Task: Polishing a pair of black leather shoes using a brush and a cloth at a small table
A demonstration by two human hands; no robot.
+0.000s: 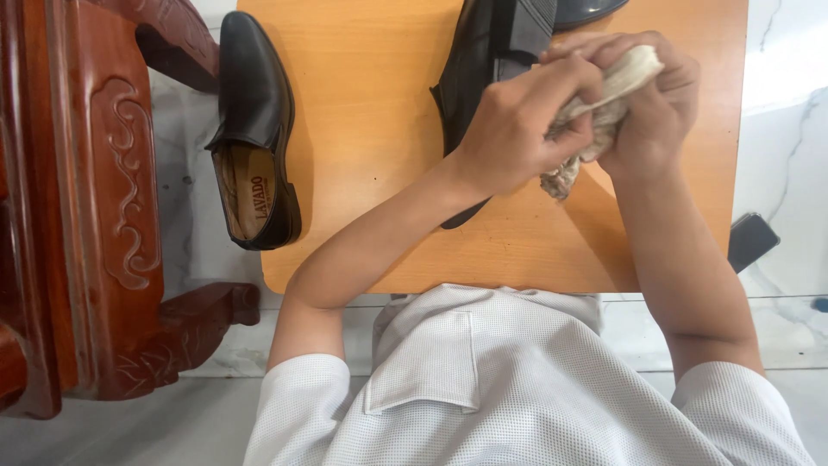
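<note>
- An orange wooden worktop (371, 129) with rounded corners sits over a white marbled floor (789, 164).
- A black shoe (253, 129) lies across the worktop's left edge, opening up, heel toward the wearer, tan insole showing.
- A second black shoe (483, 60) lies near the middle of the worktop, tipped on its side with its sole partly visible.
- On the floor: a carved red wooden chair (95, 216) at left, and a dark flat object (750, 240) just beside the worktop's right edge.

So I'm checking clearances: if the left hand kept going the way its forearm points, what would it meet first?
Probably the crumpled cloth it grips with the right hand, so likely the right hand's fingers; depth is unclear.
</note>
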